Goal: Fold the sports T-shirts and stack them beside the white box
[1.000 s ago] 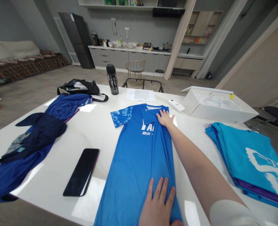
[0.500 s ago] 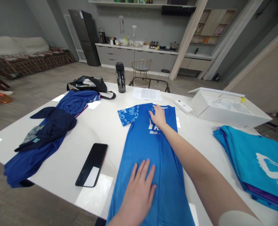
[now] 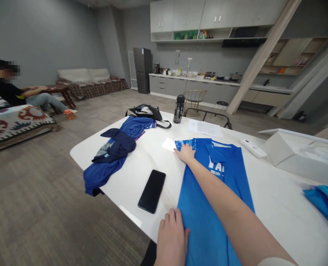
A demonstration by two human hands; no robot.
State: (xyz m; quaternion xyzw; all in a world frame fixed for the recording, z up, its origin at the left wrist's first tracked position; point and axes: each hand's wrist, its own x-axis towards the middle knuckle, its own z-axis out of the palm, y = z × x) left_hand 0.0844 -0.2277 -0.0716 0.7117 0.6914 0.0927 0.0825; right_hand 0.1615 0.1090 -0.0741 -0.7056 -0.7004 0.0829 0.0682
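Observation:
A blue T-shirt lies lengthwise on the white table, with white lettering on its chest. Its far right part is folded inward, so a flap covers some of the lettering. My right hand reaches across the shirt to the patterned left sleeve, its fingers bent over the fabric. At the shirt's near left edge is my left hand, its fingers curled at the edge and the thumb over the cloth. Both hands appear closed on the fabric, though the fingertips are partly hidden. A black phone lies left of the shirt.
On the white table are a dark cap, blue clothing, a black bag, a bottle, papers, a white device, an open box and teal cloth. A person sits far left.
My right hand has moved from the chest to the left sleeve; my left hand from the shirt's middle to its left edge. A flap now lies over the chest. The view has swung left.

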